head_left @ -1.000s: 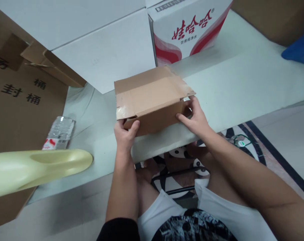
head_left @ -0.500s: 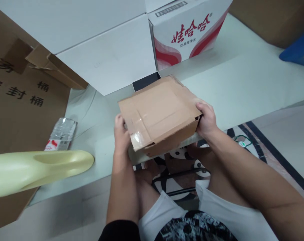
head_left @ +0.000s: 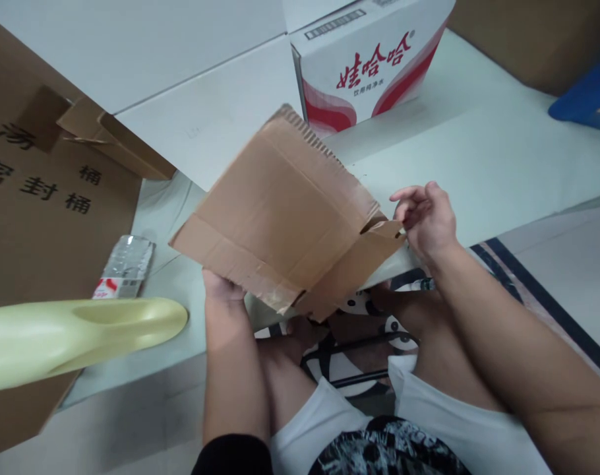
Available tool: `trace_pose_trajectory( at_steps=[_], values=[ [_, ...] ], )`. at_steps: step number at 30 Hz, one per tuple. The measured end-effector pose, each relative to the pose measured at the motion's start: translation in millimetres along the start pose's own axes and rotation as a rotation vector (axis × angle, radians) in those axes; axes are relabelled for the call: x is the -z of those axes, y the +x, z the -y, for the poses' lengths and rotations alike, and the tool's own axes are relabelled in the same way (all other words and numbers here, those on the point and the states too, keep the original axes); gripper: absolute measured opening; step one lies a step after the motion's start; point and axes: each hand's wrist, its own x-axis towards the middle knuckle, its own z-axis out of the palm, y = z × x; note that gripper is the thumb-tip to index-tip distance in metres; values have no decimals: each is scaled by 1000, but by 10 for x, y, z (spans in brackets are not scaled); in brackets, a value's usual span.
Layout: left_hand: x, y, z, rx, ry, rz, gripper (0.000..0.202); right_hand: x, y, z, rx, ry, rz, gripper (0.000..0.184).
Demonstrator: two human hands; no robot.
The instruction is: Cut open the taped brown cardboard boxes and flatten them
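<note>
A pale green table spans the view (head_left: pixel 498 152). On it stand a plain white box (head_left: pixel 215 99) and, just beside it, a red-printed white carton (head_left: pixel 364 82); a clear bottle (head_left: pixel 126 260) rests toward the left.

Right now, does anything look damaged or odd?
Yes, the cardboard the left hand holds: its edge toward the printed box shows bare ridges, and the corner near the right hand gapes. It looks torn.

Matt brown cardboard for the carton (head_left: pixel 280 204), smooth on the panels, rough and ribbed along one edge; clear shiny plastic for the bottle (head_left: pixel 130 256); smooth, plastic-looking sheen on the yellow object (head_left: pixel 87 336); smooth card for the printed box (head_left: pixel 366 95); matt cloth for the shorts (head_left: pixel 324 412)
</note>
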Motion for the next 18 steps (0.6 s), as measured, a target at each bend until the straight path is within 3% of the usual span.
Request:
trace_pose_trajectory(
  at_steps=[4,8,10,14,16,18],
  values=[
    [-146,-63,-66,30,-78,-68,43,68,39,33,-13,11,68,41],
    [-187,-71,-80,138,-73,-17,40,54,7,18,-168,-67,308,52],
    [-170,-62,-102,140,-66,28,37,30,-23,6,-222,-132,351,59],
    [-134,-64,-133,-13,-88,162,33,-21,-75,-4,-322,-166,362,56],
    [-125,-64,-114,-82,-76,229,43,-36,-78,6,-303,-208,318,52],
    [-111,-41,-69,-51,-41,226,42,-43,-63,34,-242,-220,225,52]
  ],
)
